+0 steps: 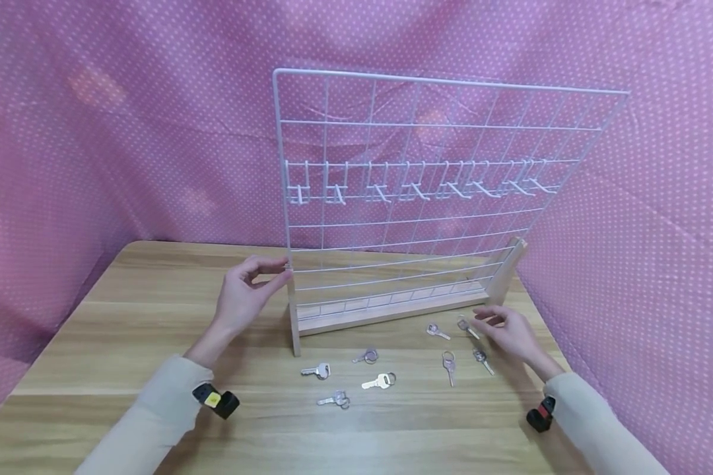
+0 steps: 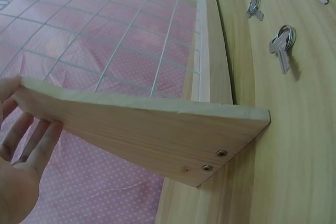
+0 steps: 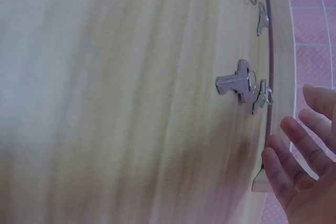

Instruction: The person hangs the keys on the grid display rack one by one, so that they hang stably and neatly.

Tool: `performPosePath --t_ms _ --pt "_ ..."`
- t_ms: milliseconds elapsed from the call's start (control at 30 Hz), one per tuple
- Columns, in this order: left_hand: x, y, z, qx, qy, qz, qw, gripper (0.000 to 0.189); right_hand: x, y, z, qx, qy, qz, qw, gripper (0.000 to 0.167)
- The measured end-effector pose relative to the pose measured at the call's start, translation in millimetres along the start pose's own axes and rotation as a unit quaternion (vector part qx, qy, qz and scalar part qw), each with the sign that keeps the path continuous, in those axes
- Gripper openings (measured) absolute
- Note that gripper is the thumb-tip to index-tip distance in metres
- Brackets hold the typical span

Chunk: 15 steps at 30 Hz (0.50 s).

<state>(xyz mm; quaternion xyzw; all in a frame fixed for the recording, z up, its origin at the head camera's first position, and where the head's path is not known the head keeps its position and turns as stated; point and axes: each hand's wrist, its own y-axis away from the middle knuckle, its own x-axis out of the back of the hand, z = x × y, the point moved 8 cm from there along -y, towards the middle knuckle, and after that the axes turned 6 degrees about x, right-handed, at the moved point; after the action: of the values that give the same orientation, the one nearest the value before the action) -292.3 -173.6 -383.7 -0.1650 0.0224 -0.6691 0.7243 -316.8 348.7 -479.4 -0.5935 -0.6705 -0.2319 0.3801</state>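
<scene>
A white wire grid stands in a wooden base, with a wooden side panel at each end. My left hand pinches the upper end of the left side panel, thumb on one edge and fingers on the other. At the base's right end is my right hand, its fingers loosely extended and holding nothing. In the head view, its fingertips lie close to a key with a ring. Another key lies just below that hand. The right wrist view shows the fingers spread beside the base.
Several white hooks hang in a row across the grid. On the wooden table, several more keys with rings lie in front of the base, among them a bright key. A pink dotted cloth surrounds the table.
</scene>
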Motion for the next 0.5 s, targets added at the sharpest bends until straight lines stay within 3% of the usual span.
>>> performPosePath --t_ms 500 --pt "2.8 -4.1 -3.4 0.036 -0.02 -0.032 0.9986 0.033 -16.0 -24.1 -0.7 0.004 0.001 -0.029 0.9996 0.024"
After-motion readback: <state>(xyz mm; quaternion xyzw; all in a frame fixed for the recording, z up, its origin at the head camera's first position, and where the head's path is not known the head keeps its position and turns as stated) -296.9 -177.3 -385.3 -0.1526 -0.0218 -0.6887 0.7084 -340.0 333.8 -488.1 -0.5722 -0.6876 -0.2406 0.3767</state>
